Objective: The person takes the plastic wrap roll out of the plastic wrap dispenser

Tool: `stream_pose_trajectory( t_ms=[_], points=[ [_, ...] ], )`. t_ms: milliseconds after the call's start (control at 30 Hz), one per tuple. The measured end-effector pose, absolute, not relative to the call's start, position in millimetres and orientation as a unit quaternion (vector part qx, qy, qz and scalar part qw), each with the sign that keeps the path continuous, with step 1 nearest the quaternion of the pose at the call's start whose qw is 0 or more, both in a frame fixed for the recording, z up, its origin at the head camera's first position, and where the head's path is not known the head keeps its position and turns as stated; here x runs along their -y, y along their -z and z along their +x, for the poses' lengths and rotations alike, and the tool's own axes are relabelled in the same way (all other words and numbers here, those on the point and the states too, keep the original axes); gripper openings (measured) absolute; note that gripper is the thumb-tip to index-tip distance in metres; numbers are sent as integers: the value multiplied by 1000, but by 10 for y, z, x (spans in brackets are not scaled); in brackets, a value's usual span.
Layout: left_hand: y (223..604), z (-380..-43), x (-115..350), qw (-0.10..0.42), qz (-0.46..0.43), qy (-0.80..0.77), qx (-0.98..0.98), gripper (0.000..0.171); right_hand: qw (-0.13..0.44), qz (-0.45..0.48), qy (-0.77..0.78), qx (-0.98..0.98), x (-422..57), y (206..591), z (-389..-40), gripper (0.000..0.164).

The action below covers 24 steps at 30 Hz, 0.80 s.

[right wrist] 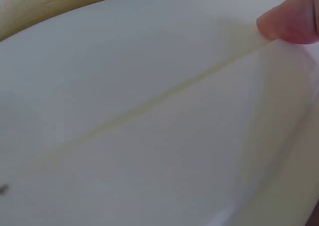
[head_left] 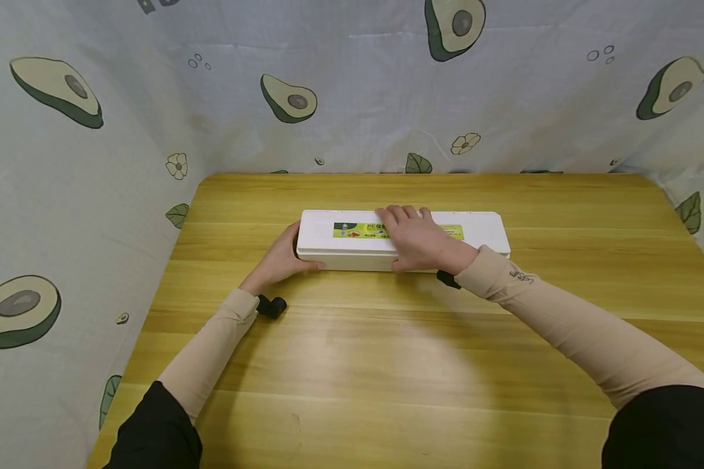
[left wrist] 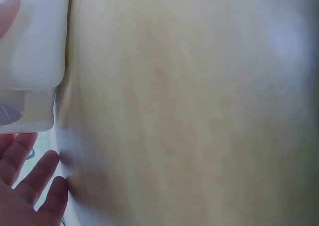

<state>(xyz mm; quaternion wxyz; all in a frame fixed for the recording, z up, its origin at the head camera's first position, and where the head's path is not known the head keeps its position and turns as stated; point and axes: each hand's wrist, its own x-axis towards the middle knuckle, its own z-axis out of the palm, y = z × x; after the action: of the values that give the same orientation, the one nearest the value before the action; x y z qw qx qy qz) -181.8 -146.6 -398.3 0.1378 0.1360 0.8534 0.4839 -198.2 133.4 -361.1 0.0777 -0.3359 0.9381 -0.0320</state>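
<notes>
A long white cling film dispenser box (head_left: 478, 231) with a green and yellow label lies crosswise on the wooden table. At its left end is my left hand (head_left: 277, 262), thumb along the front face and fingers around the end. The left wrist view shows fingers (left wrist: 39, 178) spread beside the end of the box (left wrist: 35, 46), where a recess shows something clear. My right hand (head_left: 419, 241) grips the box right of its middle, fingers over the lid and thumb on the front, covering part of the label. In the right wrist view, the thumb (right wrist: 291, 19) presses at the lid seam.
The wooden table (head_left: 352, 365) extends around the box on all sides. A white curtain (head_left: 358, 117) with avocado prints hangs behind the table's far edge and along its left side. Small black wrist cameras (head_left: 272, 307) sit under both wrists.
</notes>
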Motion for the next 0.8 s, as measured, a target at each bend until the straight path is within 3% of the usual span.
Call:
stream_pose_trajectory(
  t_ms=[100, 367, 800],
  points=[
    [3936, -1793, 1454, 138, 135, -487, -852, 95, 81, -337, 30, -938, -1333, 3615, -1985, 96],
    [4332, -1976, 1532, 123, 138, -486, -854, 101, 93, -336, 18, -937, -1310, 3592, -1984, 96],
    [4340, -1992, 1543, 103, 143, -473, -863, 100, 112, -320, -2, -941, -1249, 3584, -1995, 100]
  ],
)
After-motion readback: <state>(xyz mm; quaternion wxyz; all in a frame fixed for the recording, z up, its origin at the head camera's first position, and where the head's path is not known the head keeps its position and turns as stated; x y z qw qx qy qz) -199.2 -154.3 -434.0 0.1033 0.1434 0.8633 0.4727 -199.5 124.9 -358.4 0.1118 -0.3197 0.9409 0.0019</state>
